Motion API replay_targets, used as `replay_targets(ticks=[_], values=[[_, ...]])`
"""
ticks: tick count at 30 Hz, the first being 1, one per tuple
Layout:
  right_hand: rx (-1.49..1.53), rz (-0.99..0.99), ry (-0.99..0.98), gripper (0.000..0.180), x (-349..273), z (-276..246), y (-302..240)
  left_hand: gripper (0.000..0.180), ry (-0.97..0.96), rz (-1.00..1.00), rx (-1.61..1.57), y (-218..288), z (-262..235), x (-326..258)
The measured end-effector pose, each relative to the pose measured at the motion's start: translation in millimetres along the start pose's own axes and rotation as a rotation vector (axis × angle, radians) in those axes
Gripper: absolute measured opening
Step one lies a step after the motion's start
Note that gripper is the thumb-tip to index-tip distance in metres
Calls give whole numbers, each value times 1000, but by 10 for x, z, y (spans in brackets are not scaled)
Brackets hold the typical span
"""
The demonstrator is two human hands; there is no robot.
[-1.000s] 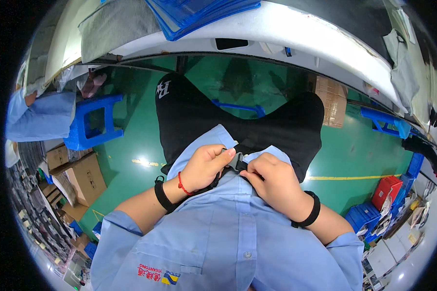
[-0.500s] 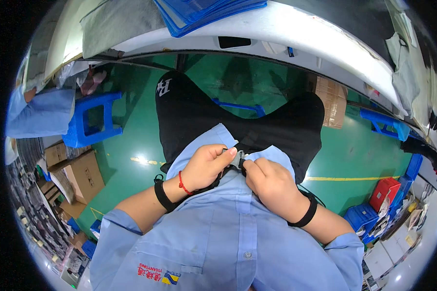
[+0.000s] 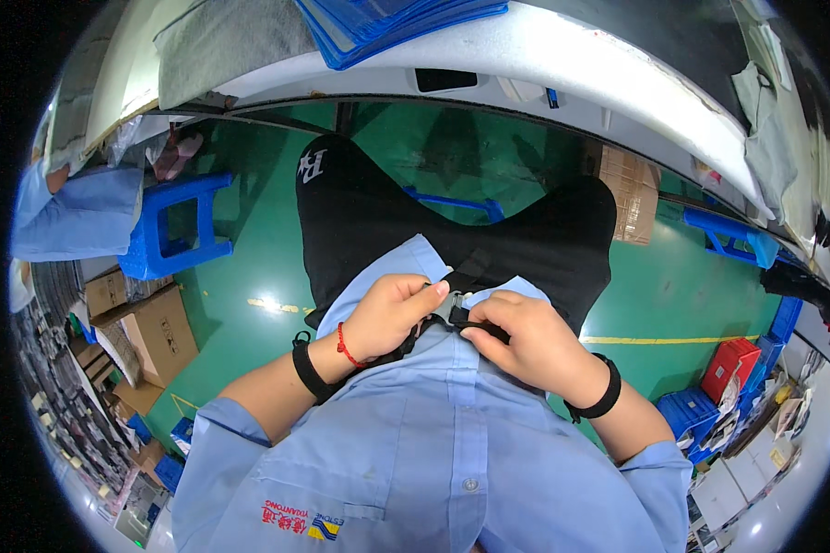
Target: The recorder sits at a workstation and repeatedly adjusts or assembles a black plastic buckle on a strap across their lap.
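Note:
At my waist, over the front of my blue shirt (image 3: 433, 415), sits a small grey buckle (image 3: 451, 304) on a black strap (image 3: 471, 270). My left hand (image 3: 389, 315) is closed, with thumb and fingertips pinching the buckle from its left side. On the other side my right hand (image 3: 535, 343) is closed on the strap, pinching a black length of it between thumb and forefinger beside the buckle. Part of the strap is hidden under my fingers. Black bands circle both wrists, and a red cord is on the left one.
Ahead is a white worktable (image 3: 572, 51) with blue sheets (image 3: 387, 28) on it. Blue stools stand left (image 3: 175, 226) and right of me. A cardboard box (image 3: 161, 336) lies at left, another under the table. A red crate (image 3: 730, 369) is at right. Someone's blue sleeve shows far left.
My right hand has drawn slightly right and turned, its fingers shifting from the buckle's side to a pinch on the strap. My left hand has stayed at the buckle.

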State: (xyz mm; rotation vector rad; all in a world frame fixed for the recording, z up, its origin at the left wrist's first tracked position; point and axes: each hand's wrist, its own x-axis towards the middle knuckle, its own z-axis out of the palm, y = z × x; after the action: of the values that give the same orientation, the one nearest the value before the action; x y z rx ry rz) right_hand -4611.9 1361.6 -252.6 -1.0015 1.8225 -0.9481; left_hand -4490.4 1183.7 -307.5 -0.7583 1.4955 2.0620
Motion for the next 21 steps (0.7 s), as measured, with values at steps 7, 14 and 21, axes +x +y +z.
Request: replay_targets(ticks=[7, 14, 21], values=[[-45, -44, 67, 14, -4, 35, 51, 40, -43, 4, 39, -7, -34, -6], [-348, -187, 279, 20, -79, 218, 111, 43, -95, -12, 17, 57, -43, -3], [-70, -76, 307, 22, -31, 170, 148, 41, -161, 182, -159, 18, -80, -18]])
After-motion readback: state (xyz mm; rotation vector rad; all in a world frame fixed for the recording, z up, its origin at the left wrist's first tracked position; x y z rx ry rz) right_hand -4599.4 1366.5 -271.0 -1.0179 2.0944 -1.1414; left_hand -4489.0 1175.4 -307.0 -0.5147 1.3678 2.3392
